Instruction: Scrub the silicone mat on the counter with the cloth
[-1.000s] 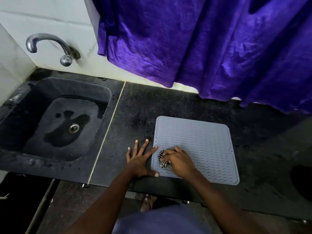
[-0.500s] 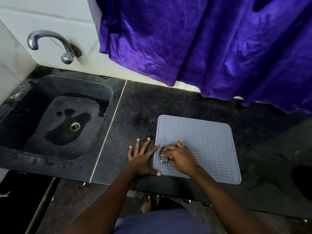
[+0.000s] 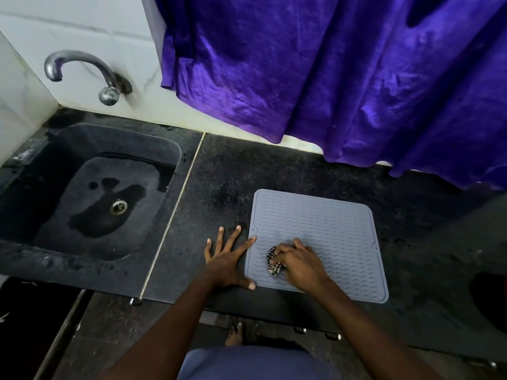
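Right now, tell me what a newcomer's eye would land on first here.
The purple curtain fills the upper right, hanging over the black counter. Below it lies a grey silicone mat, where the right hand presses a checked cloth while the left hand lies flat against its left edge. A dark sink sits at left.

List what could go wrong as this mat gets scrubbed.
The silicone mat may slide: the left hand pins only its left edge. Its near edge lies close to the counter lip, so it could creep off. The bunched cloth in the right hand covers little area.
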